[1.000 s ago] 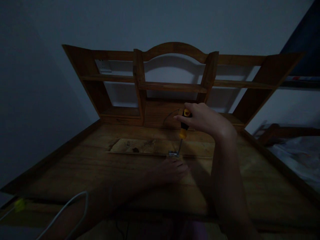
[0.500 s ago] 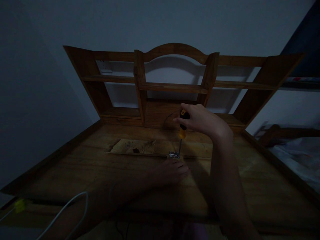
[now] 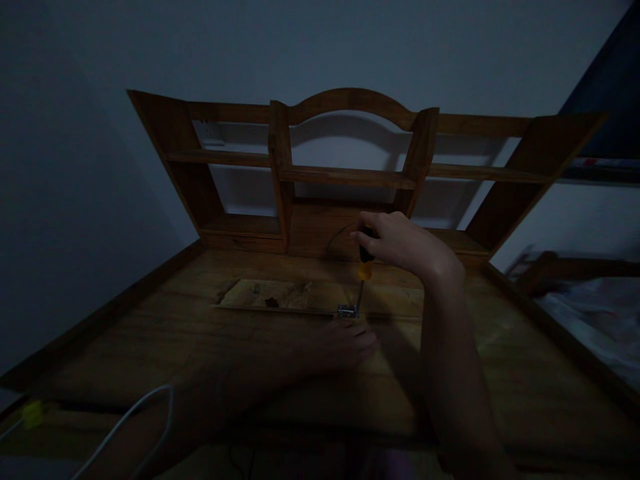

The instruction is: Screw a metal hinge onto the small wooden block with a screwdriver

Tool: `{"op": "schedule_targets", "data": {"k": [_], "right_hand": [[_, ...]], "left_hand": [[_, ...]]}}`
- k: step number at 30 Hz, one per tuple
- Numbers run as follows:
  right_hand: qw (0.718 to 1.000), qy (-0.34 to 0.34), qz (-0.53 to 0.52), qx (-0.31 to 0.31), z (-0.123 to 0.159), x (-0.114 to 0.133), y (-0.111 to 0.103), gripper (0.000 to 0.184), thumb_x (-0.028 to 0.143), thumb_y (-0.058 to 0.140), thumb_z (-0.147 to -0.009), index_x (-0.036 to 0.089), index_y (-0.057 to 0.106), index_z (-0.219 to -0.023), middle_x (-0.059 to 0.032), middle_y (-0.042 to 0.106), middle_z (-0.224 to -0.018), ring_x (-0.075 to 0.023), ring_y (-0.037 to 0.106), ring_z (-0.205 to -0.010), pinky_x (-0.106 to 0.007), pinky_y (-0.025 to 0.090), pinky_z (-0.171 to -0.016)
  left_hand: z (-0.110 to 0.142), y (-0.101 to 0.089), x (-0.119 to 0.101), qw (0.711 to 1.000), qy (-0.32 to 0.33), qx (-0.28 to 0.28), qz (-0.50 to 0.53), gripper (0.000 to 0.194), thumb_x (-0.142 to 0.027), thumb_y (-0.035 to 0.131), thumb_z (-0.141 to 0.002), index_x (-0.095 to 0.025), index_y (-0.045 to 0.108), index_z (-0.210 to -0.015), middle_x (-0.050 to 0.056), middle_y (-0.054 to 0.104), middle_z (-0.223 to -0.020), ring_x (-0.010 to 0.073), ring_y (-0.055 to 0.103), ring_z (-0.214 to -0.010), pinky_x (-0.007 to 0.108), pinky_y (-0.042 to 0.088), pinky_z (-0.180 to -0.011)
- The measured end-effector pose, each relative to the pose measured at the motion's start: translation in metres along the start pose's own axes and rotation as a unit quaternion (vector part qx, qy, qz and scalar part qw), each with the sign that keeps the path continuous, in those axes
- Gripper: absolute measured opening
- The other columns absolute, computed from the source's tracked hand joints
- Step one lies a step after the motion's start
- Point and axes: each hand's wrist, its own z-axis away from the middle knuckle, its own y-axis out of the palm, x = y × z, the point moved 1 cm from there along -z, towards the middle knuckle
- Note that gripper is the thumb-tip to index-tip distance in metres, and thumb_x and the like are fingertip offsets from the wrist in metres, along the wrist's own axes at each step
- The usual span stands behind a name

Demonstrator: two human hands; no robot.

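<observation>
Right hand (image 3: 395,241) grips screwdriver (image 3: 365,267), tip at metal hinge (image 3: 347,311). Left hand (image 3: 350,341) beside hinge; grip unclear.

the desk (image 3: 520,373) is wood, its broad grain running lengthwise under a faint sheen. the shelf unit (image 3: 350,177) is darker brown wood, smooth-looking. the pale strip (image 3: 285,293) let into the desk looks like rough bare wood, stained and ragged at one end. the hinge (image 3: 347,311) is shiny metal; the screwdriver (image 3: 365,270) has a metal shaft and a black-and-yellow handle, seemingly plastic. the wall (image 3: 320,47) looks matt and smooth.
</observation>
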Motion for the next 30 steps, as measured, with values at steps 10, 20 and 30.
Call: {"op": "schedule_targets", "data": {"k": [10,20,30], "right_hand": [[1.0,0.002,0.0,-0.015,-0.008,-0.01,0.008,0.028,0.034,0.046,-0.092,0.016,0.067,-0.096,-0.0127,0.073,-0.097,-0.026,0.068,-0.087,-0.033,0.042,-0.072],[0.999,0.007,-0.047,0.006,-0.004,-0.007,-0.001,0.049,0.045,0.028,-0.101,0.018,0.066,-0.087,-0.0104,0.072,-0.092,-0.0223,0.066,-0.086,-0.031,0.041,-0.074],[0.999,0.02,-0.036,-0.012,-0.005,-0.009,0.006,0.043,0.051,0.036,-0.1,0.02,0.065,-0.098,-0.0098,0.073,-0.094,-0.0226,0.067,-0.088,-0.029,0.041,-0.072]], "left_hand": [[-0.001,0.0,0.003,1.0,0.008,0.009,0.013,0.024,-0.021,0.044,-0.103,-0.016,0.058,-0.122,0.004,0.065,-0.105,0.0161,0.058,-0.096,0.029,0.046,-0.079],[0.001,0.004,0.003,1.0,0.003,0.002,0.006,0.027,-0.021,0.04,-0.104,-0.017,0.058,-0.123,0.004,0.065,-0.107,0.0157,0.059,-0.097,0.029,0.045,-0.078],[0.0,0.003,0.003,1.0,-0.003,0.005,0.008,0.028,-0.022,0.043,-0.103,-0.017,0.056,-0.127,0.004,0.065,-0.103,0.0158,0.059,-0.096,0.028,0.045,-0.075]]}}
